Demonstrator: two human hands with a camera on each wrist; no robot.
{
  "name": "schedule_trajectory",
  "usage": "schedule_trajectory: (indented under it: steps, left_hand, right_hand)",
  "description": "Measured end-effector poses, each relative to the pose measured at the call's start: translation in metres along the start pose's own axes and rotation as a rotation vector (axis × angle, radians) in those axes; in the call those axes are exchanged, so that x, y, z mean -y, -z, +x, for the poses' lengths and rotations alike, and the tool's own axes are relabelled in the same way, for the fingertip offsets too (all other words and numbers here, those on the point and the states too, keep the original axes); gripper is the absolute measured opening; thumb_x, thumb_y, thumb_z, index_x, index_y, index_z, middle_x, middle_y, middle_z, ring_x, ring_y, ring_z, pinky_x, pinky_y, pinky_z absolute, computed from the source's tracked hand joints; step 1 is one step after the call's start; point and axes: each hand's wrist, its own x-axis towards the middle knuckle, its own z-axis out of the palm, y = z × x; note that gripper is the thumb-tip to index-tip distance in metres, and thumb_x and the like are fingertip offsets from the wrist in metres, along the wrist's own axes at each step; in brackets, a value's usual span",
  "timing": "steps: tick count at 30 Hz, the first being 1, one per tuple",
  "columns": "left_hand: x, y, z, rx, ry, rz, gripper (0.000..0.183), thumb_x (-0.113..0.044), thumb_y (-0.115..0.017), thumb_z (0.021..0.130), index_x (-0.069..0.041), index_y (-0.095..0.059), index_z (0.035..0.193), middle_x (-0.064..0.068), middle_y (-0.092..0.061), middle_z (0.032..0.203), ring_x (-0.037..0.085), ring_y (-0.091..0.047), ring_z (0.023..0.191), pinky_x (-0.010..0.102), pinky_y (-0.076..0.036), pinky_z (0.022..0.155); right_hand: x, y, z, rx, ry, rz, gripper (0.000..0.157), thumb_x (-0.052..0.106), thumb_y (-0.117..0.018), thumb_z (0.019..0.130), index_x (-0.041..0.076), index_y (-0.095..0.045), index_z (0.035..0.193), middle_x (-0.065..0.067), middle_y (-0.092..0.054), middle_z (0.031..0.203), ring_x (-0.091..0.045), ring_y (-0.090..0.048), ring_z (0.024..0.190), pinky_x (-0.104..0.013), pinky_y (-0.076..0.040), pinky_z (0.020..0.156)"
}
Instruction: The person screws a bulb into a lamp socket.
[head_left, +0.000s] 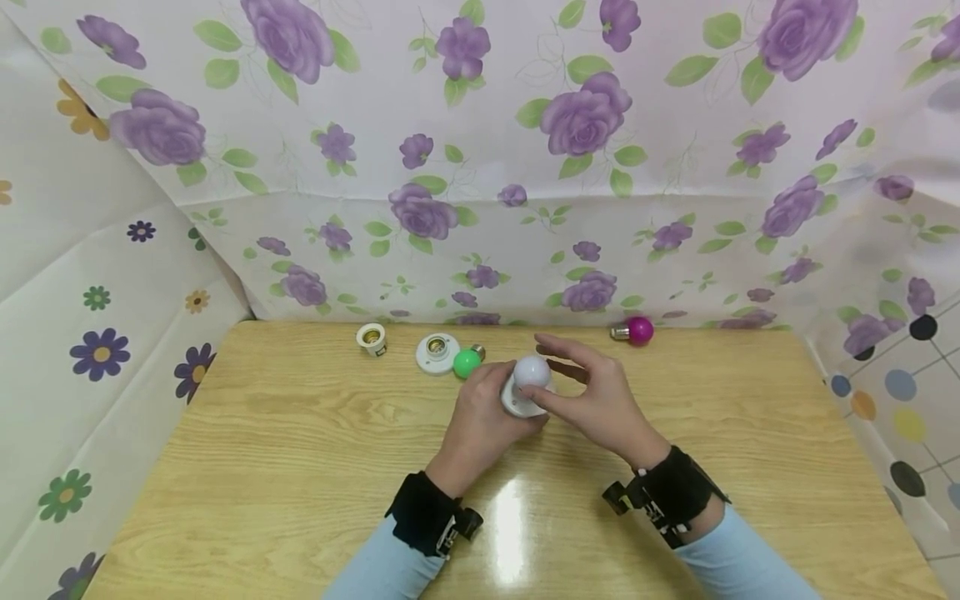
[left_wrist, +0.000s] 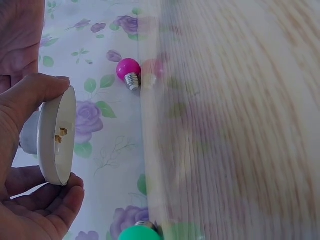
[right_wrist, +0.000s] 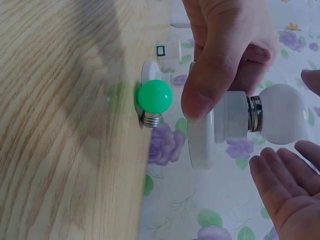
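Observation:
My left hand [head_left: 483,408] grips a round white lamp holder [right_wrist: 202,145] by the rim of its base, thumb on one side and fingers on the other. A white bulb [right_wrist: 284,114] sits in its socket, with part of the metal thread showing. Around that bulb, my right hand [head_left: 596,400] has its fingers spread; the right wrist view shows the fingers [right_wrist: 280,172] apart from the glass. In the left wrist view the holder's underside [left_wrist: 62,150] shows two small brass screws, and the white bulb is hidden there.
Behind the left hand lies a green bulb [head_left: 467,363] against another round white lamp holder [head_left: 437,353]. Farther left is a small white socket [head_left: 372,339]. A magenta bulb [head_left: 639,331] lies at the table's back edge, right of the hands. Flowered cloth [head_left: 480,167] hangs behind the wooden table [head_left: 300,467].

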Motion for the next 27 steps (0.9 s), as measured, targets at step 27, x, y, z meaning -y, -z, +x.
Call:
schedule_trajectory:
  steps: [27]
  left_hand:
    - [0.0010, 0.0000, 0.0006, 0.003, 0.005, -0.006, 0.068, -0.041, -0.080, 0.067, -0.014, -0.055, 0.125, -0.003, -0.055, 0.114, 0.010, -0.049, 0.104, 0.028, -0.042, 0.087]
  right_hand:
    - [-0.0005, 0.0012, -0.0018, 0.104, -0.004, 0.004, 0.044, 0.005, -0.066, 0.084, -0.001, -0.054, 0.126, -0.009, -0.055, 0.124, -0.025, -0.052, 0.112, -0.040, -0.046, 0.086]
